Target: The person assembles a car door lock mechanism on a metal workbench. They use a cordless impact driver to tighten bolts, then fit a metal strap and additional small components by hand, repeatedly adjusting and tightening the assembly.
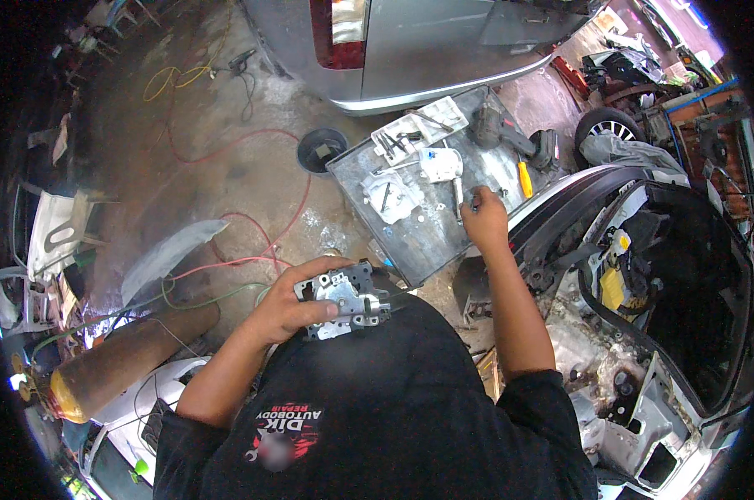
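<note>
My left hand point(300, 302) grips a silver-and-black metal mechanism point(343, 304) with several holes, held against the front of my dark shirt. The thumb lies across its face. Over the right part of a dark grey work tray point(431, 250), my right hand point(487, 221) has its fingers pinched together; something small and dark may be between them, too small to name. Just left of those fingers lies a silver tool handle point(458, 198), below a white object point(440, 164). A crumpled clear plastic bag point(389, 198) with small parts rests farther left.
A white parts tray point(446, 115), a cordless power tool point(498, 129) and a yellow-handled screwdriver point(525, 179) lie on the work tray. Beside it stands a black bucket point(321, 133). A silver car point(427, 50) is ahead, a stripped car body point(602, 358) right, a gas cylinder point(135, 354) left. Red hoses point(252, 258) cross the floor.
</note>
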Available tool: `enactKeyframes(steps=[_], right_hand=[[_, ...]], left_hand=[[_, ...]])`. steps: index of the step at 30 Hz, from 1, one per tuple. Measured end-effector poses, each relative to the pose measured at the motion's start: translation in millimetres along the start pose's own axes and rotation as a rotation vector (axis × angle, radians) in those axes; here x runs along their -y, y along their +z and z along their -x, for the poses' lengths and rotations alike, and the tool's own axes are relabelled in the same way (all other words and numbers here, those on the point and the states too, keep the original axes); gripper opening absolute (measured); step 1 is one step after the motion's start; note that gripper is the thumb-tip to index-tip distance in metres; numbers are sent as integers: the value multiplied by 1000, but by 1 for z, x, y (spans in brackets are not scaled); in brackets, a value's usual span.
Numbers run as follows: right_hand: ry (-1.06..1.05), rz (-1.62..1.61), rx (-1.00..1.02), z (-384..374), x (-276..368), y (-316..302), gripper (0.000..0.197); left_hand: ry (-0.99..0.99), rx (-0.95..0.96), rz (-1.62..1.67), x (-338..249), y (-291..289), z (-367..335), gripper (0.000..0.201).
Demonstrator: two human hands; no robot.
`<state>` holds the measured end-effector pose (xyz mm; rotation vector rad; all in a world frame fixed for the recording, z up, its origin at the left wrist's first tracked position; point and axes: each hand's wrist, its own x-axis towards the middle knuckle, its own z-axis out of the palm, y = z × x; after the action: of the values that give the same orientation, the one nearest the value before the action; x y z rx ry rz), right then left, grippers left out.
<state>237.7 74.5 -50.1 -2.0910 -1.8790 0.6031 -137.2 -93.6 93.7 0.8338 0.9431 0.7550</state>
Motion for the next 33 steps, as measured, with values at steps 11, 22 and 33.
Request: enactKeyframes(steps=[11,22,33], right_hand=[[-47,-45,-28,4,-8,3,44],[-323,-55,-48,16,31,-5,33],[-347,274,-56,12,19,1,31]], left_hand=[[2,2,-20,1,1,0,79],[11,-5,-35,-1,2,1,78],[-19,-13,39,4,-2,5,79]])
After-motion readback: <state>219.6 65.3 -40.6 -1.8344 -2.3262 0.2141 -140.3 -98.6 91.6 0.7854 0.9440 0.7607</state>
